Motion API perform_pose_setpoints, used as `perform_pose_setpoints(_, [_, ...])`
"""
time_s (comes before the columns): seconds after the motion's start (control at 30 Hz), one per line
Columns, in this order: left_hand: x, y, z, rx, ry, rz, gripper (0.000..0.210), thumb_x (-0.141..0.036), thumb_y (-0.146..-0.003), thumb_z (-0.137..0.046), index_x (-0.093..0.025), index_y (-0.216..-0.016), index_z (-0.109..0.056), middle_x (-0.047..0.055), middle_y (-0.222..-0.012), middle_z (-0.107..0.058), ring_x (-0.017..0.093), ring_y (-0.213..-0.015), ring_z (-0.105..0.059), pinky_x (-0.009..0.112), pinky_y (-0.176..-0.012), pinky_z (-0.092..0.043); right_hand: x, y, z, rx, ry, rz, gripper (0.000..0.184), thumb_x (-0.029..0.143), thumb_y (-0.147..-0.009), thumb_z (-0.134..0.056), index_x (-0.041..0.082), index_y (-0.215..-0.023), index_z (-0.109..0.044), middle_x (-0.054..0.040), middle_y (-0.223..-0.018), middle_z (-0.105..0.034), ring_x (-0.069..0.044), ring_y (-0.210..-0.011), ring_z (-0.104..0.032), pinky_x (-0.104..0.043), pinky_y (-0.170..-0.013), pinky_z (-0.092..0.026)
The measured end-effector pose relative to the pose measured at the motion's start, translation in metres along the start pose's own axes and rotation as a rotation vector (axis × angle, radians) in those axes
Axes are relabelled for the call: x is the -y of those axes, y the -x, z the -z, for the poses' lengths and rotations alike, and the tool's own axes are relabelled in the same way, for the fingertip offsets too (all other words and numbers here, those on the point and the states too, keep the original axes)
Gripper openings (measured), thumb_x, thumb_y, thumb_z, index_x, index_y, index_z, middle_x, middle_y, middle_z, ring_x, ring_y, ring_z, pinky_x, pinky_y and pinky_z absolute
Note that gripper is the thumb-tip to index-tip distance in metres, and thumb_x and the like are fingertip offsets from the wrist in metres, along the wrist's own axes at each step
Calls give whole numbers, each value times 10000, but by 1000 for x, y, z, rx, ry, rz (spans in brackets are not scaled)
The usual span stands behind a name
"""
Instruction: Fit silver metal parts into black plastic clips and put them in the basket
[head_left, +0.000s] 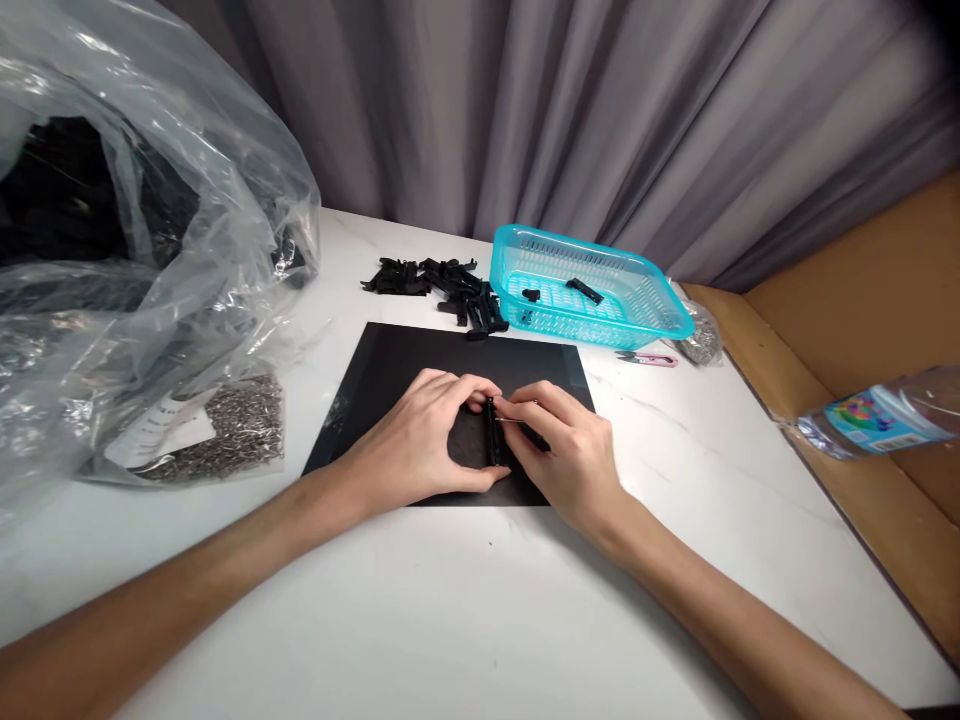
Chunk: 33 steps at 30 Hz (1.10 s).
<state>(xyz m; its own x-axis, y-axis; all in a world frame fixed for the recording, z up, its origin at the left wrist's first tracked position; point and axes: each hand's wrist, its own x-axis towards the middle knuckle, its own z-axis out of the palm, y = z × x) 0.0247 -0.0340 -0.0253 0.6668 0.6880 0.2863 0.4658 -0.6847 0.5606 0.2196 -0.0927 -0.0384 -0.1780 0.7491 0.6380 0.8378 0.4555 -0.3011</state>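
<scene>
My left hand (427,435) grips a narrow black plastic part (492,435) by its two ends, thumb at the near end and fingers at the far end. The part is held over a black mat (405,355). From the right, my right hand (566,440) is closed with its fingertips against the part's side. A thin metal piece (511,419) shows between those fingers; its kind I cannot make out. Some dark thing also shows under the right fingers, mostly hidden.
Black plastic parts (469,290) lie heaped behind the mat. A blue basket (675,315) holds two black pieces. Small pink-handled snips (652,360) lie beside it. A bag of metal bits (240,425) and a large clear bag (247,190) stand left; a bottle (885,415) and cardboard (862,290) are right.
</scene>
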Motion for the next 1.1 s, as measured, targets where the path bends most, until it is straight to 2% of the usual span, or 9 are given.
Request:
perform_pose_setpoints(0.3, [-1, -3, -1, 2, 32, 26, 554, -384, -656, -887, -253, -1129, -629, 27, -1043, -700, 287, -1108, -596, 424, -958, -543, -5, -4, 0, 118, -107, 24, 263, 95, -958, -463, 217, -899, -688, -68, -949, -733, -161, -759, -688, -274, -617, -528])
perform_pose_setpoints(0.67, [1, -4, -1, 15, 38, 10, 550, -393, -663, -879, -242, -1128, -626, 32, -1044, -687, 285, -1115, -583, 415, -962, -542, -8, -4, 3, 136, -108, 4, 244, 92, -938, -499, 212, -911, -710, -49, -977, -754, -147, -691, -669, -276, -599, -495])
perform_pose_setpoints(0.8, [3, -4, -2, 4, 21, 10, 583, -429, -663, -883, -248, -1151, -621, 37, -1046, -693, 293, -1111, -589, 430, -965, -540, -14, -10, 11, 174, -379, -140, 168, 158, -953, -589, 224, -990, -739, -31, -949, -731, -129, -666, -602, -269, -606, -476])
perform_pose_setpoints(0.9, [5, -4, -2, -11, 5, 27, 617, -435, -653, -892, -254, -1180, -626, 42, -1049, -696, 303, -1116, -594, 441, -968, -541, -21, -16, 15, 138, -545, -300, 137, 256, -963, -648, 215, -1033, -758, -21, -869, -719, -121, -615, -527, -267, -563, -428])
perform_pose_setpoints(1.0, [5, -4, -2, -9, 16, 43, 633, -424, -643, -900, -264, -1196, -638, 39, -1049, -699, 307, -1119, -596, 444, -971, -541, -25, -20, 16, 126, -678, -451, 180, 355, -931, -711, 195, -995, -761, -21, -846, -727, -106, -571, -471, -259, -510, -372])
perform_pose_setpoints(1.1, [4, -4, -1, -5, 18, 45, 619, -426, -642, -897, -260, -1181, -642, 37, -1050, -698, 303, -1115, -593, 442, -976, -538, -25, -22, 14, 153, -740, -494, 216, 396, -878, -775, 184, -917, -769, -23, -864, -742, -90, -557, -438, -252, -493, -345])
